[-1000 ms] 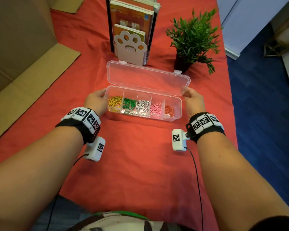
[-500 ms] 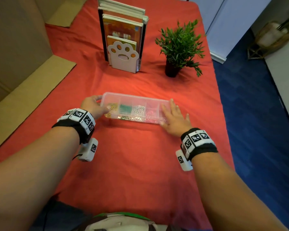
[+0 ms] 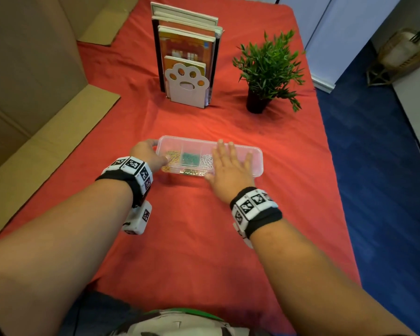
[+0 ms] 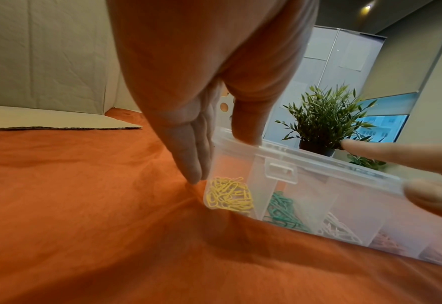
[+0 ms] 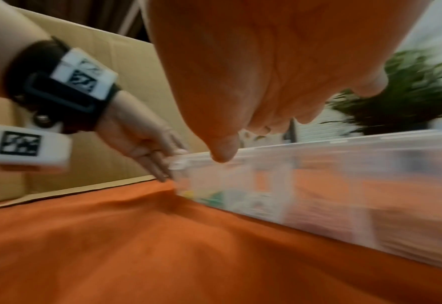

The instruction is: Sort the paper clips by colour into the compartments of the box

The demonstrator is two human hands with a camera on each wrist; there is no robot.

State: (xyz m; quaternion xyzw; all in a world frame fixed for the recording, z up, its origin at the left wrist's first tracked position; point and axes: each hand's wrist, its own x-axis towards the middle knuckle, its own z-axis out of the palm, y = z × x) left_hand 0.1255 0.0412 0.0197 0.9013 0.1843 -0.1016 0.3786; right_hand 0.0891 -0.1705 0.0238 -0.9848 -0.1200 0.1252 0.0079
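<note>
Both my hands on the closed clear plastic compartment box [image 3: 256, 157], mid-desk.

No brand or readable writing shows; the wristbands carry only black-and-white square codes. On the red-clothed desk [image 3: 192, 238] the box lies crosswise, lid down. My left hand [image 3: 147, 154] grasps its 9 o'clock end, thumb on the lid edge, fingers [image 4: 188, 156] down the end wall. My right hand [image 3: 228, 170] lies flat and released on the lid, fingers straight. Through the plastic, from 9 toward 3 o'clock: yellow paper clips [image 4: 229, 196], green paper clips [image 4: 283, 212], white paper clips [image 4: 338, 229], then pinkish ones, blurred. At 12 o'clock stand books in a white paw-shaped bookend [image 3: 186, 86]; at 1 o'clock a green potted plant [image 3: 268, 66].
</note>
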